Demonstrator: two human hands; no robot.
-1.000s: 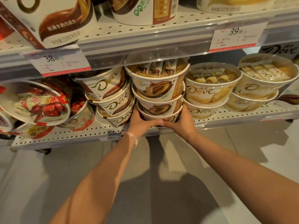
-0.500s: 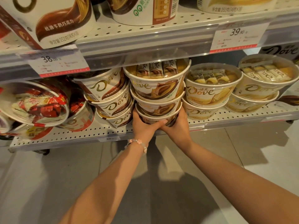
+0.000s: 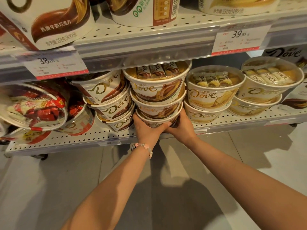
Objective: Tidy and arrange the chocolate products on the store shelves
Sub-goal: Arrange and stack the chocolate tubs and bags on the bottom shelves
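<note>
A stack of three Dove chocolate tubs point(image 3: 157, 90) stands at the middle of the lower shelf point(image 3: 66, 141), its top lid almost under the upper shelf rail. My left hand point(image 3: 147, 128) grips the bottom tub point(image 3: 159, 119) from the left and front. My right hand point(image 3: 181, 126) grips the same tub from the right, and the two hands meet at its front. The stack looks raised a little off the shelf at its front edge.
A leaning stack of brown Dove tubs point(image 3: 108, 100) sits just left, yellow Dove tubs point(image 3: 211, 95) just right, more tubs point(image 3: 269, 87) further right. Red candy tubs point(image 3: 33, 105) lie tipped at far left. Price tags point(image 3: 239, 39) hang on the upper rail. Grey floor below.
The stack of three tubs has turned so its Dove label faces front, and it has risen slightly. Both hands stayed on the bottom tub.
</note>
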